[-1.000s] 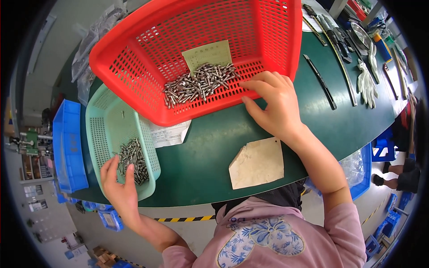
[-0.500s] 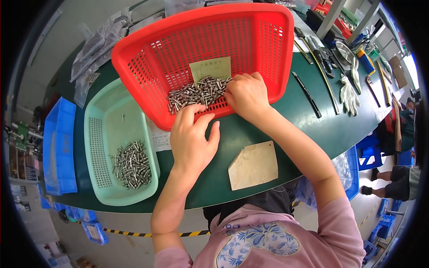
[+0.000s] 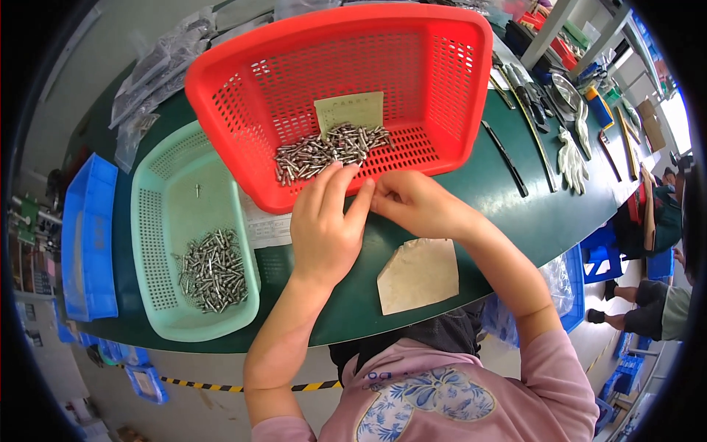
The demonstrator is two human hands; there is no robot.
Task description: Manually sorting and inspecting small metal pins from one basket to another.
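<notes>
A red perforated basket leans on the bench, holding a heap of small metal pins and a yellowish paper card. At its front rim is my left hand, fingers stretched out toward the heap and thumb apart. Just right of it, my right hand has its fingers curled in a pinch, close to the left thumb; what they hold, if anything, is hidden. To the left stands a light green basket with similar metal pins at its near end and a single pin apart.
A beige card lies near the front edge of the green bench. A blue bin stands far left. On the right lie a black pen-like tool, a steel ruler and white gloves. Another person stands far right.
My right hand has left the heap and come down to the front rim beside my left hand. My left fingers have straightened and turned a little toward the right.
</notes>
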